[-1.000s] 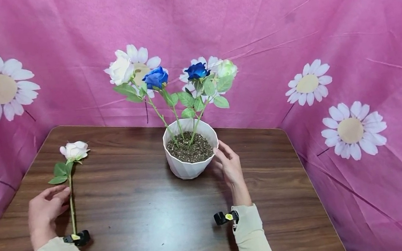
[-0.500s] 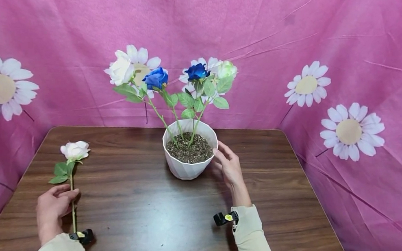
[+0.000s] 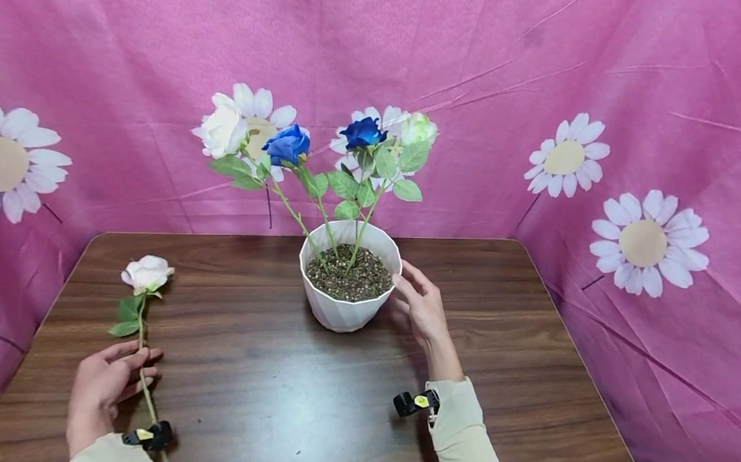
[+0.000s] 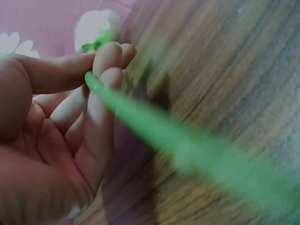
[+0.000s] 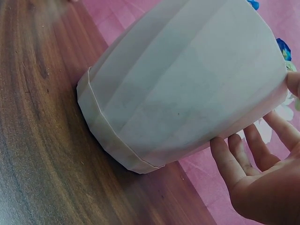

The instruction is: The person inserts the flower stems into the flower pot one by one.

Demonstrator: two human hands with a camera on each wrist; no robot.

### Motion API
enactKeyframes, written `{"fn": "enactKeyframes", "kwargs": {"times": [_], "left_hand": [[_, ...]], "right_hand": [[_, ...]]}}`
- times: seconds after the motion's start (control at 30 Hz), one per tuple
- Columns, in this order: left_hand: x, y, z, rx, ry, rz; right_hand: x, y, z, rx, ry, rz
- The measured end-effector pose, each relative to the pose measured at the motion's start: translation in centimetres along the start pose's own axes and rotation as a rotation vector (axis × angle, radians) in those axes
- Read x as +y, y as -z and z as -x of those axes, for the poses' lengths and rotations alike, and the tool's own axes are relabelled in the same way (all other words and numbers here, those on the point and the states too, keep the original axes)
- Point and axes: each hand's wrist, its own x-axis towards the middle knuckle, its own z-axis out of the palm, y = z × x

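Note:
On the left of the head view, my left hand pinches the green stem of a white rose between thumb and fingers. Its bloom points away from me, and the stem's lower end passes under the wrist camera. My right hand rests against the right side of a white faceted flowerpot. In the right wrist view, the fingertips touch the pot's wall and the thumb is up near the rim. Dark soil fills the pot's lower part.
Standing in the soil are a white rose, two blue roses, one left and one right, and a pale green rose. A brown wooden table lies beneath. Pink cloth with printed daisies surrounds its far sides.
My left fingers have closed on the stem of the lying rose. That rose has shifted slightly right and its stem has tilted. The right hand and pot stay put.

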Motion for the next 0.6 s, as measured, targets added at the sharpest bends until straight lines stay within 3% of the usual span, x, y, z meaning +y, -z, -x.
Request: {"fn": "enactKeyframes", "kwargs": {"times": [0.1, 0.27, 0.47, 0.6], "left_hand": [[-0.1, -0.1, 0.2, -0.038, -0.027, 0.199], [0.0, -1.3, 0.2, -0.071, -0.151, 0.447], [0.2, -3.5, 0.0, -0.113, -0.214, 0.592], [0.5, -4.7, -0.2, -0.116, -0.232, 0.63]], "right_hand": [[0.0, 0.1, 0.0, -0.001, -0.002, 0.001], [0.0, 0.1, -0.1, 0.006, 0.001, 0.013], [0.0, 0.2, -0.2, 0.001, -0.001, 0.023], [0.1, 0.2, -0.1, -0.003, -0.011, 0.012]]}}
